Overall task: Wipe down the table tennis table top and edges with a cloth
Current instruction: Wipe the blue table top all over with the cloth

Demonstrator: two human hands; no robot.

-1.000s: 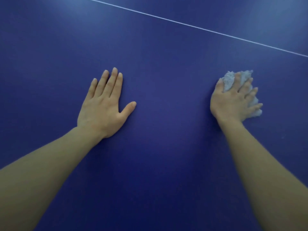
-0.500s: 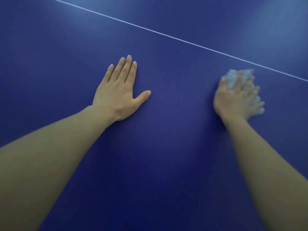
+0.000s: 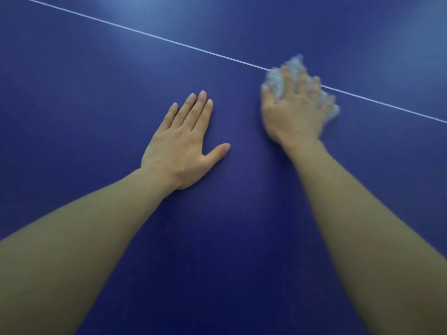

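The right grip (image 3: 296, 110), blurred, lies palm down with fingers spread over a crumpled pale cloth (image 3: 281, 79), pressing it onto the blue worktop (image 3: 242, 238). The cloth bulges out past the fingertips and to both sides, sitting right on the thin white line (image 3: 145, 35) that crosses the worktop diagonally. The left grip (image 3: 183, 143) rests flat and empty, fingers together, thumb out, near the right. Nothing of the room shows.

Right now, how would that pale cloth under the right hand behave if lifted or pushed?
The cloth is bunched, ragged-edged under the right hand, so probably floppy and light. It likely slides easily over the smooth table top, bunching up rather than rolling.
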